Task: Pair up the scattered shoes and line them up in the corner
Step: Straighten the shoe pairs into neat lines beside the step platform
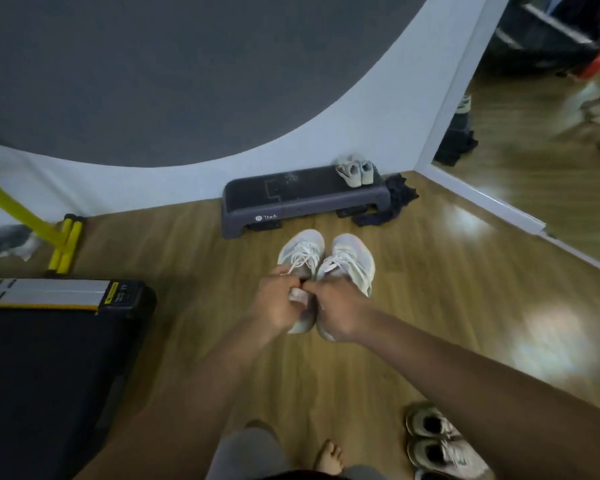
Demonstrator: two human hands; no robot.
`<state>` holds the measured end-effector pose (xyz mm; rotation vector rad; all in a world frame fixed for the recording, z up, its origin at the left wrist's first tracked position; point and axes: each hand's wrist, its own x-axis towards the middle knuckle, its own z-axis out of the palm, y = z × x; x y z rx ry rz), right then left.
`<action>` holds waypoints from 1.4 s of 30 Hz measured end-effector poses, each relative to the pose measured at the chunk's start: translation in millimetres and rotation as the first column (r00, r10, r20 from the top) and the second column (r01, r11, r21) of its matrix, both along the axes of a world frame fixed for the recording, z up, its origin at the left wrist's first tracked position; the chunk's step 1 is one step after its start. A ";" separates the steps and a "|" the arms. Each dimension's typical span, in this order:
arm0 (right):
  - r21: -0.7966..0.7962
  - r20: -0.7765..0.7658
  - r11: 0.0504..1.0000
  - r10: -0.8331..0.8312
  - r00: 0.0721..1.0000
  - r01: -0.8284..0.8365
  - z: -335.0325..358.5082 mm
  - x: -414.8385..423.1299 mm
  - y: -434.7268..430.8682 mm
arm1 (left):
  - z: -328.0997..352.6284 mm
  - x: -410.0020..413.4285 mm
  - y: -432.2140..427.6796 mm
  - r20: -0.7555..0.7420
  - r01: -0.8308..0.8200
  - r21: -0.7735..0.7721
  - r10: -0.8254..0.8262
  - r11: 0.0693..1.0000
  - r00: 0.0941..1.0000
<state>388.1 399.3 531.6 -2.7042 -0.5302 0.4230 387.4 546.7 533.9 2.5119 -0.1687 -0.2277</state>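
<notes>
Hidden: both hands are covering the heels and collars of the left sneaker [302, 252] and the right sneaker [349, 258]. Blur is smearing the laces, and I am not able to tell whether the soles are touching the wooden floor [413, 289].
Left hand [278, 303]: I am curling its fingers round the left sneaker's rear.
Right hand [340, 310]: I am gripping the right sneaker's rear likewise.
Heading: the white pair is lying side by side, touching, in front of me. Its long axes are running away from me, toes pointing at the step platform [291, 199] by the wall.
Other pairs: a small pale pair [355, 171] is sitting on the platform's right end. The lower edge is cutting off a grey pair [437, 441].
</notes>
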 end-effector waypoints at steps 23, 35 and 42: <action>-0.337 -0.023 0.917 -0.236 0.972 0.214 -32.0 471.2 -122.9 | -81.7 482.0 -84.6 -0.136 0.016 0.143 0.004 0.990 0.991; -0.220 -0.177 0.974 -0.090 0.980 0.049 -142.7 728.2 -156.4 | -189.9 722.7 -134.4 -0.146 -0.155 0.087 0.166 0.984 0.975; -0.093 -0.237 0.991 -0.116 0.965 0.096 -271.6 868.7 -147.6 | -320.6 843.3 -132.3 -0.046 -0.175 0.105 0.180 0.979 0.983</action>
